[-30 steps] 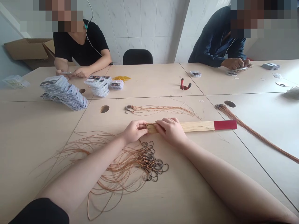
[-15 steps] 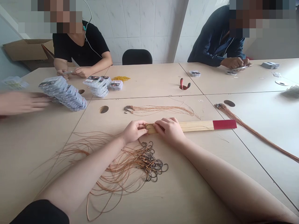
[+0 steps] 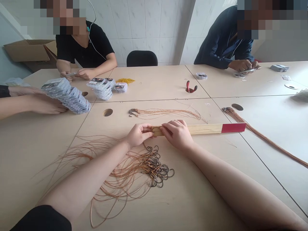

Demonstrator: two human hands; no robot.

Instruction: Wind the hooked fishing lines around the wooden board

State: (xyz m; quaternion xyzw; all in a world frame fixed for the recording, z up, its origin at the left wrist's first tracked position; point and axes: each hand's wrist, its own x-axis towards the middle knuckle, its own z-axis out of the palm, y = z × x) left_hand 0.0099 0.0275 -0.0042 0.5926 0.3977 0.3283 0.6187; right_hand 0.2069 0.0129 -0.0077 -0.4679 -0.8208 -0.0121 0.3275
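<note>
A long, narrow pale wooden strip (image 3: 204,129) with a red end (image 3: 233,127) lies crosswise in front of me, with thin lines running along it. My left hand (image 3: 140,134) is closed on its left end, thumb in front. My right hand (image 3: 177,133) lies over the strip a little further right, thumb and fingers closed on it. Between the hands the dark curve of a fish hook (image 3: 156,128) shows on the strip. Just below, a heap of fish hooks (image 3: 156,166) with orange-brown leader lines (image 3: 113,179) lies on the table, partly behind my left forearm.
Behind the strip lies a smaller bunch of hooked lines (image 3: 166,111); another bundle (image 3: 267,138) stretches off right. Red-handled pliers (image 3: 188,86) stand in a table hole. Stacked plastic packs (image 3: 66,96) lean at left beside a co-worker's hands (image 3: 45,102). Two people sit opposite.
My hands stay on the strip, with the right hand's fingers shifted slightly. At left, a co-worker's hands have come further in against the stacked packs.
</note>
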